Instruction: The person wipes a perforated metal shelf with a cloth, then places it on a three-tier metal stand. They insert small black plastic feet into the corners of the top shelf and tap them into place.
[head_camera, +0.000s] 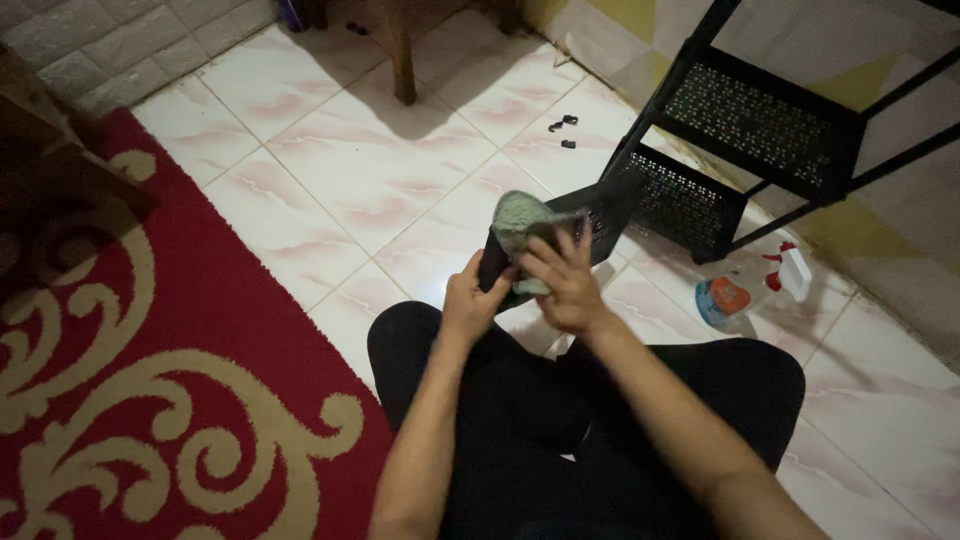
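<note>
We see a person seated on the tiled floor (330, 170), legs in dark trousers, both bare hands raised in front of the knees.

Left hand (468, 300): its fingers are wrapped shut around the lower edge of a dark flat panel (592, 215), perforated like the shelves nearby. We judge this grip serves to steady the panel and keep it tilted up toward the face, clear of the floor.

Right hand (565, 282): its fingers are closed on a pale green cloth (520, 218), bunched into a wad and pressed against the panel's near face. The cloth bulges above the fingertips and between the two hands; the part under the palm is hidden. Bunching it likely gives a firmer pad to press with.

The panel sits just beyond both hands, touching each, with its far end pointing toward a black metal rack (760, 130) standing against the wall.

A spray bottle (790, 270) with red trigger lies on the tiles to the right, beside a small round blue and orange container (722, 298), both well apart from the hands. A red patterned rug (150, 380) covers the floor at left. A wooden furniture leg (402, 55) stands farther back.
</note>
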